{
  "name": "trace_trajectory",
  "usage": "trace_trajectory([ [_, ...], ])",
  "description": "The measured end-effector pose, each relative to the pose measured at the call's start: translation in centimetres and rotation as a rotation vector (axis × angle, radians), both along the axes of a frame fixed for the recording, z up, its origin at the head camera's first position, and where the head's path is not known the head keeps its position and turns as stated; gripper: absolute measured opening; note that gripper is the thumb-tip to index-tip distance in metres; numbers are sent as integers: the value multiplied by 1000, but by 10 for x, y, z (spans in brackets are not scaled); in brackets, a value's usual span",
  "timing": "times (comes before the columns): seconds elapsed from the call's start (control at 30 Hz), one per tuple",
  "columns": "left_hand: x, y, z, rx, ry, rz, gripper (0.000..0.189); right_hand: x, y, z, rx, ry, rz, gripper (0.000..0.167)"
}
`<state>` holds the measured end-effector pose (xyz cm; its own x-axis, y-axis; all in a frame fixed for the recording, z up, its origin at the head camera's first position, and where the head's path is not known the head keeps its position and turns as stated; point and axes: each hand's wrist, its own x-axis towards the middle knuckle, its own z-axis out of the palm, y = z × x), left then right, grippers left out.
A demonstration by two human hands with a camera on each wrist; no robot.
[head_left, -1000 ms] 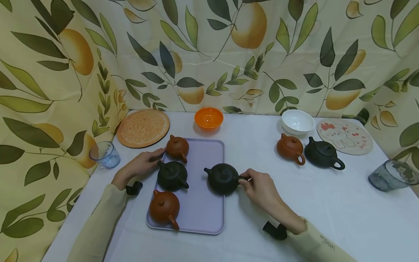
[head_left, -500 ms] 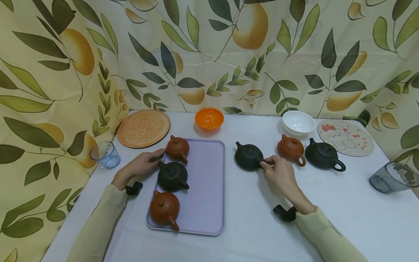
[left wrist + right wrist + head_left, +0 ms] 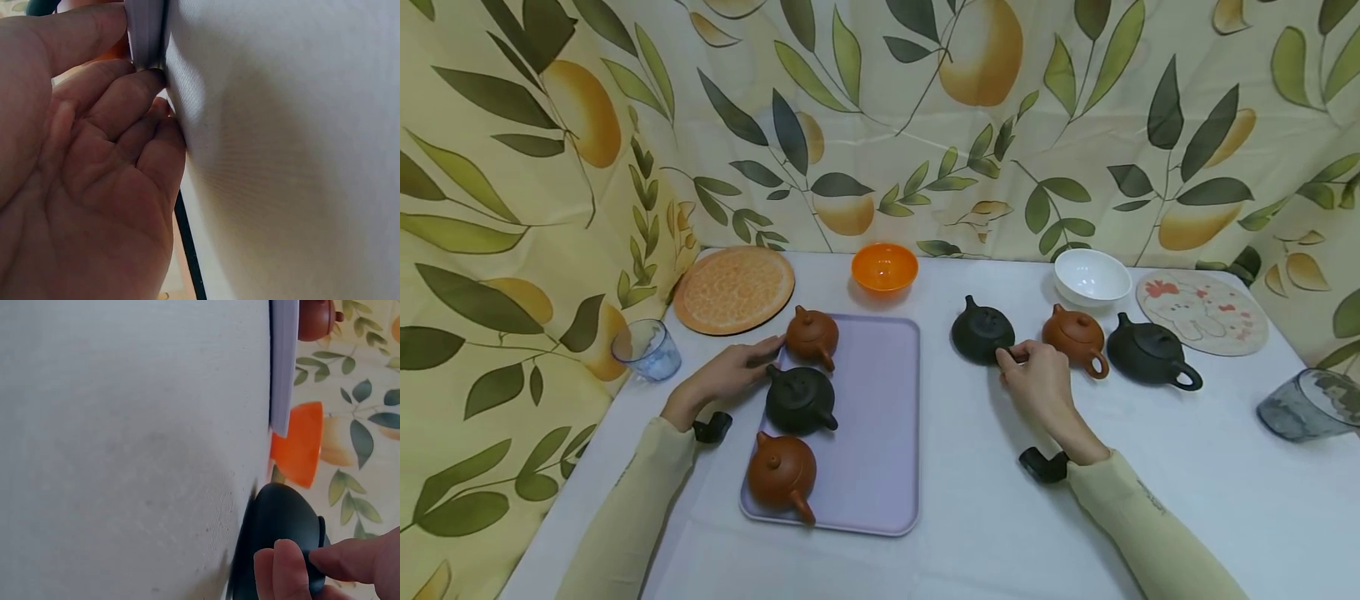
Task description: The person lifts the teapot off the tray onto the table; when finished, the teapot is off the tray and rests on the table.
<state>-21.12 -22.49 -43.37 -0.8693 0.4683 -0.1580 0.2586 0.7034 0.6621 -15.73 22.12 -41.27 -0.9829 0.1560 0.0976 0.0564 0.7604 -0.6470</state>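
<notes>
In the head view the right hand (image 3: 1037, 379) pinches a black teapot (image 3: 981, 332) at its near side, over the counter (image 3: 970, 508) between the lavender tray (image 3: 876, 417) and a brown teapot (image 3: 1072, 333), and level handling seems safest; two more brown teapots (image 3: 780, 472) and a second black teapot (image 3: 798, 400) line the tray's left side, contents hidden, while the orange bowl (image 3: 884, 268) and white bowl (image 3: 1091, 278) show bare insides. The left wrist view shows the left hand (image 3: 106, 162) gripping the tray's edge, where light steadying seems enough. In the right wrist view I cannot tell whether the held teapot touches the counter, so even pressure seems wise.
</notes>
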Motion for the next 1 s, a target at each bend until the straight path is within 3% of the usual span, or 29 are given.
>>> trace_trajectory([
  [0.23, 0, 5, -2, 10, 7, -15, 53, -2, 0, 0, 11, -13, -9, 28],
  [0.47, 0, 7, -3, 0, 12, -17, 52, 12, -7, 12, 182, -40, 38, 46],
  [0.53, -1, 6, -3, -2, 12, -18, 53, 20, -17, 18, 220, -13, 47, 48],
  [0.63, -2, 4, -2, -5, 30, -29, 53, 37, -38, 21, 241, 116, 88, 41],
  [0.8, -2, 3, 0, -10, 24, -23, 54, 73, -93, 19, 205, 258, 341, 27],
  [1.0, -2, 0, -3, -23, 0, -6, 54, 106, -142, 18, 181, 193, 619, 19],
])
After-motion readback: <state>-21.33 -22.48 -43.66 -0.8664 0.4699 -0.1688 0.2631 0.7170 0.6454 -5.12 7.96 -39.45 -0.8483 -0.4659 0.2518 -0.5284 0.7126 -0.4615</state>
